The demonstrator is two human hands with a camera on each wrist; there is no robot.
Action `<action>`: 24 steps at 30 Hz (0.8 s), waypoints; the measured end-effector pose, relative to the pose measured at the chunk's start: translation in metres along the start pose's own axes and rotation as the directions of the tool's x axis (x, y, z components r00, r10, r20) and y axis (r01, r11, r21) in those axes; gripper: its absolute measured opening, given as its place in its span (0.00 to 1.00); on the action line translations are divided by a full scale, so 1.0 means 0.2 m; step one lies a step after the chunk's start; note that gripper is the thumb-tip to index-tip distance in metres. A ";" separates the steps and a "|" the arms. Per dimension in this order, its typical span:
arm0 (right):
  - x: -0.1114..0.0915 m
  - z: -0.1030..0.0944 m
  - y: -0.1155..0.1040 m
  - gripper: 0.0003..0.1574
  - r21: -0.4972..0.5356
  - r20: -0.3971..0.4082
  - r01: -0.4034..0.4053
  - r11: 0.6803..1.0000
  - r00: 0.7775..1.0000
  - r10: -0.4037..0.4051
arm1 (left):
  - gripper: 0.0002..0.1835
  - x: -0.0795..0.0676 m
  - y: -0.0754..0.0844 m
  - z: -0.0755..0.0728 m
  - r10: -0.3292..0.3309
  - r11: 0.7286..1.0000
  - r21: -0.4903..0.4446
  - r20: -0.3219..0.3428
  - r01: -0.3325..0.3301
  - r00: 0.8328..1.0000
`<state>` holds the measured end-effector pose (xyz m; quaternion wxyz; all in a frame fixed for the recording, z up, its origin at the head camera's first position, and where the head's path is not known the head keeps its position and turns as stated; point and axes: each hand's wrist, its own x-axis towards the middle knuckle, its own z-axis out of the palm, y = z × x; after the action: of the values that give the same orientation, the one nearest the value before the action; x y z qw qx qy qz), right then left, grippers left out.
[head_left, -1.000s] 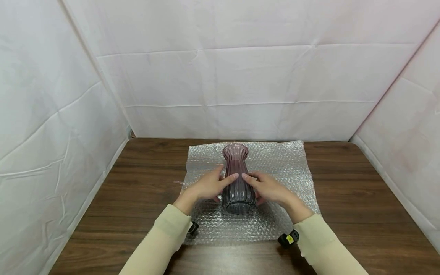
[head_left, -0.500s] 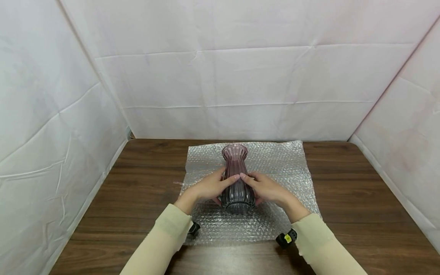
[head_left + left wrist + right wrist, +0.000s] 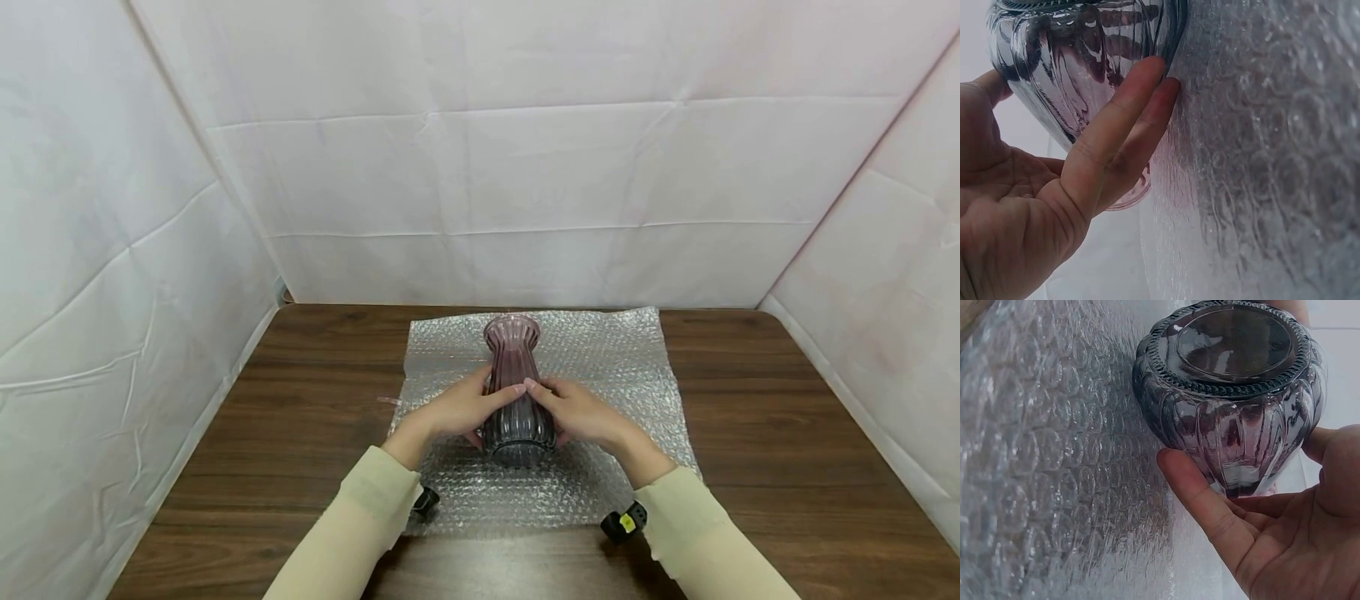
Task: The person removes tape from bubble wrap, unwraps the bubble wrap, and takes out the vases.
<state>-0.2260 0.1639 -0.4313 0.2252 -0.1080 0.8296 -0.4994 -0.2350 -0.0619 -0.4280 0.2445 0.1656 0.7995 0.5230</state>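
A ribbed glass vase point(image 3: 517, 417), pink at the flared mouth and grey toward the base, lies on its side on a sheet of bubble wrap point(image 3: 615, 358). Its mouth points to the back wall and its base faces me. My left hand point(image 3: 459, 406) grips it from the left, thumb on top and fingers down the side. From the right my right hand point(image 3: 588, 410) holds it likewise, the two thumb tips nearly meeting on top. In the right wrist view the vase's round base point(image 3: 1235, 344) shows a beaded rim. Fingers of the left hand point(image 3: 1085, 162) lie between vase and wrap.
The bubble wrap covers the middle of a dark wood table point(image 3: 322, 400). A thin clear strip point(image 3: 389, 401) sticks out at the wrap's left edge. White cloth walls point(image 3: 540, 167) stand at the back and both sides.
Both thumbs have slid slightly closer together on top of the vase. The vase and bubble wrap stay in nearly the same place.
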 end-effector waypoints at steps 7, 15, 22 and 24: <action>0.01 0.00 0.01 0.44 0.007 0.002 0.014 1.000 1.000 -0.014 | 0.37 0.00 0.01 0.00 -0.008 1.000 -0.003 -0.005 0.008 1.000; 0.00 0.00 0.00 0.44 0.000 0.001 0.027 1.000 1.000 -0.027 | 0.37 -0.01 0.02 0.01 -0.006 1.000 -0.013 -0.011 0.006 1.000; 0.00 0.00 0.00 0.44 0.001 0.003 0.029 1.000 1.000 -0.029 | 0.37 -0.01 0.02 0.01 -0.021 1.000 -0.004 -0.024 0.020 0.999; 0.00 0.00 0.00 0.44 -0.001 -0.003 0.022 1.000 1.000 -0.022 | 0.37 -0.01 0.02 0.01 -0.018 1.000 0.000 -0.026 0.018 0.999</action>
<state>-0.2266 0.1641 -0.4313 0.2185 -0.1162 0.8289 -0.5017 -0.2320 -0.0593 -0.4241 0.2387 0.1515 0.8042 0.5228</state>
